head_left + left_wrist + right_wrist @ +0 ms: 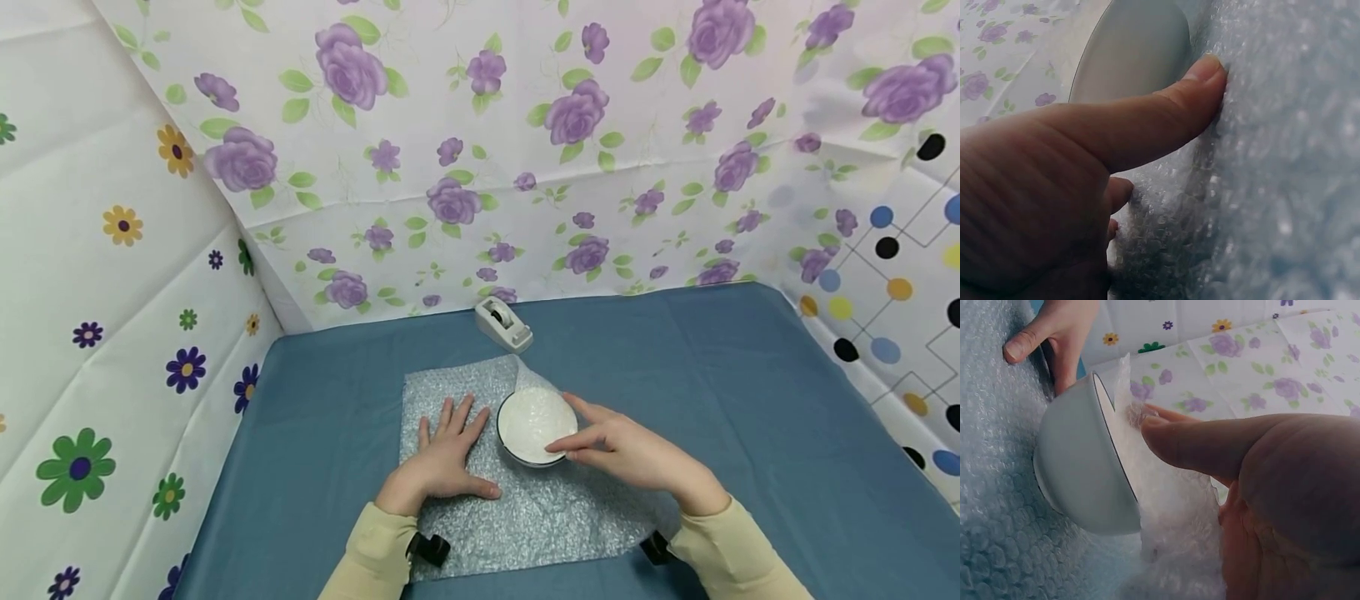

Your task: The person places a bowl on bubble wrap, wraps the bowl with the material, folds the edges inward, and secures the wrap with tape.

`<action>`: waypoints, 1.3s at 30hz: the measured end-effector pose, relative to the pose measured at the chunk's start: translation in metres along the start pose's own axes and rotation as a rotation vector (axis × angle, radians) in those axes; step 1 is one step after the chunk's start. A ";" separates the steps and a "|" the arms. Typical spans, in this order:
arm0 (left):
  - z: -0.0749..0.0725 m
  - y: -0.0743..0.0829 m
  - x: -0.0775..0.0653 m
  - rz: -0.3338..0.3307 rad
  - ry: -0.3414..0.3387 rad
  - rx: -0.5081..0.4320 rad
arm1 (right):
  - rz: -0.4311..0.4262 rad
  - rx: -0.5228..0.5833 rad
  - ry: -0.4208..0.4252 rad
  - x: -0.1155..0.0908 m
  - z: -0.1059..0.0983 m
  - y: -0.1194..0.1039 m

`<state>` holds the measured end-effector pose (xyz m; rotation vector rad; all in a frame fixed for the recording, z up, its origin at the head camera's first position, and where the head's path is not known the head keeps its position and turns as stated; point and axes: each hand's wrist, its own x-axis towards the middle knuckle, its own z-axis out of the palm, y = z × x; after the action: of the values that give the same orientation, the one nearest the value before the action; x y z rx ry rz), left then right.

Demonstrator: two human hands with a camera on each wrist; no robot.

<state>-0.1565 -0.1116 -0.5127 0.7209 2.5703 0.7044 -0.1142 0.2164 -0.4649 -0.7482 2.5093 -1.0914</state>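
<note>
Left hand (444,462): fingers spread straight on bubble wrap (547,525); white bowl (1079,456) upright on wrap, between hands; right hand (630,450): thumb and fingers pinching wrap's raised flap (1175,506) beside bowl's rim

The head view is brightly lit; in the dimmer left wrist view, bubble wrap (1291,156) is blurred and glare-flecked.

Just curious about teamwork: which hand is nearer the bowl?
Right: the right hand reaches over the bowl from its right; the left hand lies spread on the bubble wrap to the bowl's left.
</note>
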 end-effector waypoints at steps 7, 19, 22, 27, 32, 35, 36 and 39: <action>-0.012 0.000 -0.003 0.046 0.008 -0.047 | 0.019 -0.054 0.014 0.002 0.006 -0.004; -0.023 0.016 0.009 0.671 0.549 0.143 | 0.031 -0.061 0.004 0.002 0.009 -0.005; -0.017 0.019 0.012 0.777 0.562 0.224 | 0.032 -0.071 0.004 0.003 0.009 -0.006; -0.007 0.021 0.013 0.801 0.477 0.269 | 0.034 -0.082 0.001 0.003 0.009 -0.007; -0.003 0.022 0.012 0.732 0.344 0.282 | 0.037 -0.098 0.000 0.003 0.009 -0.008; -0.001 0.022 0.012 0.700 0.283 0.298 | 0.049 -0.107 -0.003 0.002 0.010 -0.008; 0.000 0.022 0.012 0.695 0.272 0.303 | 0.053 -0.108 -0.006 0.002 0.010 -0.008; 0.002 0.021 0.013 0.686 0.267 0.326 | 0.062 -0.106 -0.010 0.001 0.009 -0.009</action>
<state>-0.1582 -0.0875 -0.5051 1.7696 2.6949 0.5985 -0.1072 0.2055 -0.4643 -0.6966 2.5798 -0.9384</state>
